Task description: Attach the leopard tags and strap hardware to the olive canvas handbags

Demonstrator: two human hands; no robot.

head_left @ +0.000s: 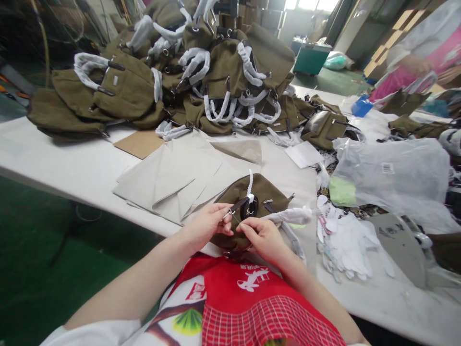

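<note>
An olive handbag (272, 187) lies at the table's front edge, close against my red apron. My left hand (207, 225) is closed on the metal clasp end of a dark strap (239, 205), at the bag's left side. A white plastic tie (250, 183) stands up from the coiled part of this strap. Just to the right, my right hand (265, 237) pinches a thin thread-like piece stretched toward the clasp; its exact kind is too small to make out. The bag's handle (293, 215), wrapped in white, lies beyond my right hand.
Olive bags with wrapped handles (133, 84) are heaped at the back. Grey-white sheets (169, 175) and brown cardboard (139, 143) lie before them. On the right are a clear plastic bag (392, 163), white gloves (351, 245) and a grey tool (399, 245). Another person (421, 57) stands at far right.
</note>
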